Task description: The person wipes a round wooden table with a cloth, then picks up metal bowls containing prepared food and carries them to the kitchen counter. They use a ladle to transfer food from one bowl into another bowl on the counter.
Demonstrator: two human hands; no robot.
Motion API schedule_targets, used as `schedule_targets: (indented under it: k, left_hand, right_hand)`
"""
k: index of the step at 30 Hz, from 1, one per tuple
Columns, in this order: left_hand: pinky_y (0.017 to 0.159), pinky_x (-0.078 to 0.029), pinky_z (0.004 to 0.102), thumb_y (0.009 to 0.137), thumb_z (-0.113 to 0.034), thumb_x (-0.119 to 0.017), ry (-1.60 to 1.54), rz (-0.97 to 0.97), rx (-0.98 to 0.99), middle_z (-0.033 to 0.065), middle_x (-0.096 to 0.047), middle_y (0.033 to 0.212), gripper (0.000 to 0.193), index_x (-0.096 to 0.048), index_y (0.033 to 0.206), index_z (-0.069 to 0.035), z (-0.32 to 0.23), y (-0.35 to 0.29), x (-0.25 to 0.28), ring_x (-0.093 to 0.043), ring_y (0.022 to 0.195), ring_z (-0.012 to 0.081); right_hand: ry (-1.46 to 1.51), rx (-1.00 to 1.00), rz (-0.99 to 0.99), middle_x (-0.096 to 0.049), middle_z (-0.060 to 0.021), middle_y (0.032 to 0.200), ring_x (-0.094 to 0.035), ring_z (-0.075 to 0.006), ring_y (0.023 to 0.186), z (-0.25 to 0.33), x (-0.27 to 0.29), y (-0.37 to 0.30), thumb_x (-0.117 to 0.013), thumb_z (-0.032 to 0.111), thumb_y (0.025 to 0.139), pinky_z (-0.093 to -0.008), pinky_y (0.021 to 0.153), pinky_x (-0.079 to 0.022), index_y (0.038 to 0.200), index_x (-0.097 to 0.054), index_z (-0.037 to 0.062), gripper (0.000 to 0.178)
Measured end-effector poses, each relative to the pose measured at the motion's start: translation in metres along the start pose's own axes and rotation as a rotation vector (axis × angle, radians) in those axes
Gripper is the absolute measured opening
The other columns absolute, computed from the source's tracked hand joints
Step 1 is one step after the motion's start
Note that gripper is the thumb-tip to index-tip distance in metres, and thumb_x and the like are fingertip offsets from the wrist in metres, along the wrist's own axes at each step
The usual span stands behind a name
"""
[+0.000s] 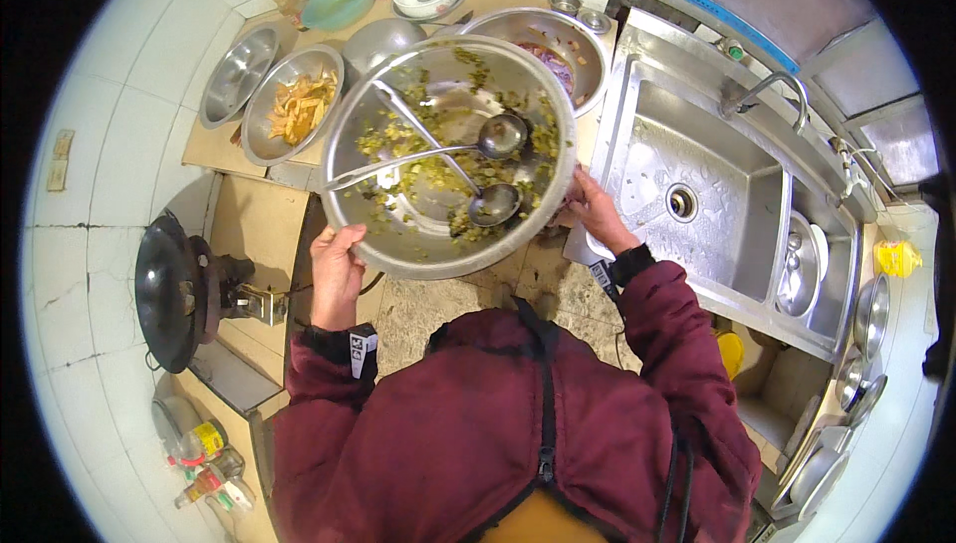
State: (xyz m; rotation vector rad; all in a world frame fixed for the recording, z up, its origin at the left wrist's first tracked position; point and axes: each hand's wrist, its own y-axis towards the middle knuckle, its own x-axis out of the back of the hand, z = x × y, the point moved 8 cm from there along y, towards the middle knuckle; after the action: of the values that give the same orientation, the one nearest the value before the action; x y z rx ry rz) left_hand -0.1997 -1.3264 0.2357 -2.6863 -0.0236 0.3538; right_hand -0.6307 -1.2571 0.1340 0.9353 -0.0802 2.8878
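A large stainless steel basin (pixel 438 266) is held up in front of me, tilted so that its inside shows. Chopped green vegetable bits (pixel 403 149) cling to its wall and bottom. Two metal ladles lie in it with crossed handles, one ladle (pixel 503 135) above the other ladle (pixel 495 206). My left hand (pixel 339 266) is closed on the lower left rim, thumb over the edge. My right hand (pixel 599 212) grips the right rim, its fingers partly hidden by the basin.
To the right is a steel sink (pixel 687 144) with a faucet (pixel 782 85). On the counter behind the basin stand a bowl of yellow-orange pieces (pixel 302 110), a bowl with purplish contents (pixel 553 60), and a green bowl (pixel 341 3). A black wok (pixel 164 289) is at left.
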Motion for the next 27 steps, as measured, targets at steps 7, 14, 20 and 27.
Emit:
schedule_targets:
  k: [7, 14, 20, 27]
  left_hand:
    - [0.041, -0.032, 0.0201, 0.077, 0.002, -0.064, -0.119, 0.033, -0.111, 0.0024, -0.059, 0.064, 0.004, -0.062, 0.076, -0.002, 0.003, -0.014, -0.037, -0.047, 0.047, 0.0072]
    - [0.045, -0.046, 0.0229, 0.078, 0.002, -0.063, -0.292, -0.083, -0.192, 0.0055, -0.065, 0.074, 0.007, -0.065, 0.083, -0.002, 0.052, -0.072, -0.056, -0.06, 0.058, 0.0108]
    - [0.061, -0.054, 0.0313, 0.085, -0.006, -0.06, -0.292, -0.174, -0.167, 0.0051, -0.064, 0.084, 0.009, -0.063, 0.093, -0.002, 0.128, -0.15, -0.054, -0.062, 0.072, 0.0152]
    - [0.084, -0.049, 0.0331, 0.085, -0.013, -0.066, 0.271, -0.609, -0.229, 0.0114, -0.061, 0.109, 0.027, -0.056, 0.107, -0.001, 0.122, -0.289, 0.078, -0.06, 0.096, 0.0232]
  right_hand:
    - [-0.025, 0.036, -0.1, -0.037, -0.0243, 0.139, -0.035, -0.0372, 0.13, 0.048, 0.032, -0.033, -0.07, 0.024, 0.078, -0.0419, 0.106, -0.031, 0.137, -0.032, -0.0026, 0.075]
    - [1.21, -0.347, 0.657, -0.034, -0.0129, 0.143, -0.041, -0.0354, 0.126, 0.158, -0.042, -0.122, -0.063, 0.039, 0.086, -0.0496, 0.099, -0.04, 0.144, -0.019, 0.0108, 0.078]
    - [1.293, -0.558, 0.363, -0.058, -0.014, 0.116, -0.057, -0.0289, 0.107, 0.12, -0.08, -0.134, -0.053, 0.016, 0.087, -0.0466, 0.088, -0.049, 0.119, -0.049, -0.0023, 0.037]
    - [0.928, -0.633, 0.602, -0.056, -0.0169, 0.107, -0.062, -0.0286, 0.092, 0.093, -0.085, -0.165, -0.051, 0.004, 0.081, -0.0413, 0.073, -0.057, 0.12, -0.042, -0.0047, 0.041]
